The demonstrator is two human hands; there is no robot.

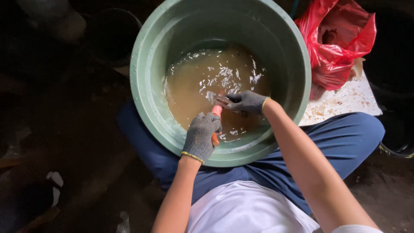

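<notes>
Fingers (206, 125) of the left hand (200, 137) are clenched round an orange carrot (216, 111), gloved in grey knit, while the right hand (246, 102) pinches a small blade or peeler (222, 100) against the carrot's upper end; I cannot tell which tool it is, since only a pale sliver of it shows past the glove.

Working down from the biggest thing: a wide green tub (146, 86) sits between the person's knees, tipped slightly towards them, which keeps the work close to the body and lets both forearms come in over the near rim. Murky brown water (194, 82) fills the bottom, rippled and glinting near the hands. The carrot is held just above that water, over the near half of the tub, so it seems that whatever comes off it drops straight in.

Blue trousers (353, 133) frame the tub on both sides, and a white shirt (241, 207) shows at the bottom edge. Off to the right lies a pale board (349, 101), speckled with bits, and on it rests a crumpled red plastic bag (336, 39), open at the top, within reach of the right arm. The floor (64, 129) to the left is dark and dirty, with a few pale scraps (55, 179) lying on it.

The gloves probably give a firmer hold on a wet carrot and shield the hands from the blade.
</notes>
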